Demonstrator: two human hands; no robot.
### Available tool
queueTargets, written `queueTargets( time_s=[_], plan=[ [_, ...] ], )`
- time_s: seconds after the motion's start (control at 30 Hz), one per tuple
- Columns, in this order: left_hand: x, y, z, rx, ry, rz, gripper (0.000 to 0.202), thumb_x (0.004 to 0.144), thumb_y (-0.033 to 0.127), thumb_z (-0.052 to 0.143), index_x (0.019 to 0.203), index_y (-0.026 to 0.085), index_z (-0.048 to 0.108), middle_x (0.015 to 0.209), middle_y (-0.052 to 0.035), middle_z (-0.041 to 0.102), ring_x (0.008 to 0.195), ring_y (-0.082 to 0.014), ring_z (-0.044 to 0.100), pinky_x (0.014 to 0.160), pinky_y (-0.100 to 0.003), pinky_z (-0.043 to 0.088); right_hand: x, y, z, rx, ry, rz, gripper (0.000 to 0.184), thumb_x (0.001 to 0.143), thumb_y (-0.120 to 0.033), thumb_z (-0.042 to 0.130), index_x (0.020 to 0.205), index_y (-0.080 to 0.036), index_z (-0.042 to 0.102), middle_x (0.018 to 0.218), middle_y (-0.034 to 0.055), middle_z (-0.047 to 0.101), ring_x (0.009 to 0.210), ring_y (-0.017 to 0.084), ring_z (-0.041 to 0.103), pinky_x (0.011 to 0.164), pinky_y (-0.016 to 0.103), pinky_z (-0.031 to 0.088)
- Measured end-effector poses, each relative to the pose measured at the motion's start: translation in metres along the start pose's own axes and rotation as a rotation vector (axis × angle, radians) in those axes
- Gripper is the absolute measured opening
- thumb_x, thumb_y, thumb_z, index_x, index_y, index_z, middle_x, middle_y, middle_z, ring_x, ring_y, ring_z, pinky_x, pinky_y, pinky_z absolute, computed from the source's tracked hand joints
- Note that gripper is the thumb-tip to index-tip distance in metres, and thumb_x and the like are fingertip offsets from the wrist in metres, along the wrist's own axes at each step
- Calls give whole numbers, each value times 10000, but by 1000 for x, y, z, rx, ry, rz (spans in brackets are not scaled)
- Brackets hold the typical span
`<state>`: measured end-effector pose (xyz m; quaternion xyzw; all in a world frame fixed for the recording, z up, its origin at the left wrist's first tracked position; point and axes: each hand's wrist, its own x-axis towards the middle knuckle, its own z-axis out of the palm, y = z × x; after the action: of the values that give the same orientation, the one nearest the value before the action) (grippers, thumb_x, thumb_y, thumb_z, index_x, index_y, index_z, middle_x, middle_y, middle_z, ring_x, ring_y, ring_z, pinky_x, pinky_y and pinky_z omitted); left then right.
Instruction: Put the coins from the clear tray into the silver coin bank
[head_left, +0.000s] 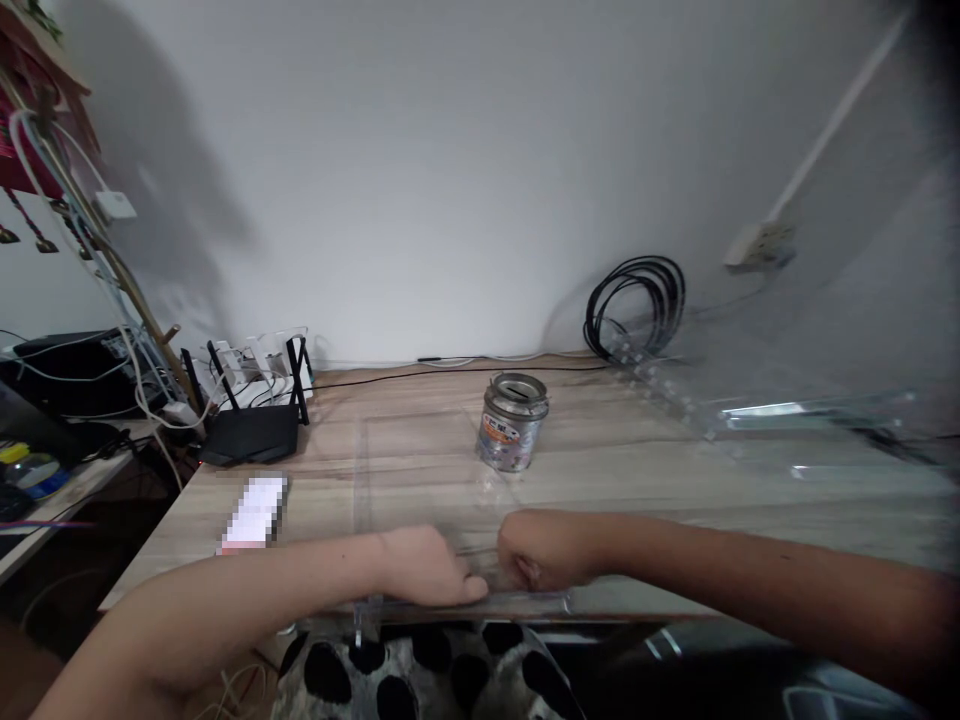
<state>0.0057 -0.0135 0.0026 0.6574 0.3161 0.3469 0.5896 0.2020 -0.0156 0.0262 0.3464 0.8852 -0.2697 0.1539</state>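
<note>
My left hand (427,567) is closed, its knuckles up and its thumb toward the right. My right hand (555,550) is curled into a fist just across from it, with a small gap between the two. Whatever the fingers hold, if anything, is hidden. Both hands are over a clear plastic panel or tray (363,500), whose edges show faintly at the front of the desk. Behind them a metal tin (514,425) with a printed label and a slotted lid stands upright, touched by neither hand.
A phone (255,510) lies left on the wooden desk (420,400), in front of a black router (251,430). Coiled black cable (637,300) leans against the wall. Clear plastic pieces (787,415) are at the right, beneath a wall socket (765,243). Patterned fabric (427,675) shows below the desk edge.
</note>
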Motion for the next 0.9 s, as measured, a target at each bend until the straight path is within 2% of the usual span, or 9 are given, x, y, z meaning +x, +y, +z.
queueTargets(
  time_s=[0.1, 0.17, 0.27, 0.33, 0.4, 0.57, 0.73, 0.83, 0.9],
  plan=[
    [2, -3, 3, 325, -324, 157, 262, 486, 14, 636, 447, 225, 485, 346, 80, 298, 337, -45, 158, 586, -239, 361, 0, -4, -3, -68, -9, 39, 260, 470, -79, 437, 612, -149, 643, 531, -6, 581, 435, 79, 386, 427, 199, 247],
    [4, -6, 2, 445, -365, 224, 253, 496, 16, 623, 456, 227, 489, 348, 82, 279, 341, -46, 134, 566, -234, 358, -1, -5, -3, -83, 5, 46, 247, 465, -68, 432, 585, -146, 633, 520, -4, 574, 432, 78, 378, 427, 199, 245],
    [5, -9, -5, 519, -288, 286, 202, 518, 88, 641, 483, 235, 508, 358, 70, 307, 334, -61, 187, 526, -223, 356, 0, -5, 0, -4, 64, 27, 230, 480, -65, 435, 588, -146, 620, 513, -12, 556, 448, 77, 396, 438, 191, 261],
    [5, -8, -11, 555, -250, 296, 161, 528, 138, 657, 521, 236, 529, 377, 60, 335, 342, -77, 251, 528, -219, 351, 2, -5, 3, 107, 135, -12, 260, 498, -77, 459, 688, -149, 620, 548, -22, 552, 486, 79, 427, 456, 182, 283],
    [3, -5, -15, 608, -273, 281, 148, 529, 159, 667, 579, 233, 549, 397, 61, 342, 359, -87, 297, 544, -214, 340, 7, -4, 7, 217, 193, -64, 305, 518, -96, 484, 795, -148, 600, 585, -32, 542, 519, 78, 442, 473, 173, 305],
    [-3, -10, -12, 639, -285, 193, 143, 533, 206, 672, 602, 229, 548, 455, 49, 401, 433, -109, 389, 539, -192, 302, 20, -5, 17, 381, 141, -90, 240, 554, -102, 471, 760, -132, 590, 550, -45, 471, 503, 65, 415, 469, 167, 324],
    [0, -16, -7, 634, -117, 101, 141, 505, 233, 672, 578, 208, 554, 488, 39, 448, 453, -94, 366, 495, -179, 275, 19, -12, 15, 306, 204, -104, 172, 561, -102, 500, 696, -123, 604, 571, -25, 486, 533, 74, 427, 504, 182, 340],
    [3, -3, -12, 653, 3, 66, 87, 565, 242, 615, 585, 189, 549, 510, 31, 472, 476, -88, 374, 481, -174, 255, 17, -15, 12, 258, 204, -124, 164, 543, -66, 485, 647, -123, 598, 574, -20, 495, 536, 75, 429, 504, 179, 336],
    [2, 10, -17, 637, 47, 17, 94, 616, 260, 562, 589, 174, 533, 520, 29, 472, 489, -86, 381, 477, -176, 249, 17, -16, 11, 269, 187, -117, 232, 551, -65, 472, 735, -121, 601, 576, -24, 502, 515, 72, 425, 479, 173, 327]
  ],
)
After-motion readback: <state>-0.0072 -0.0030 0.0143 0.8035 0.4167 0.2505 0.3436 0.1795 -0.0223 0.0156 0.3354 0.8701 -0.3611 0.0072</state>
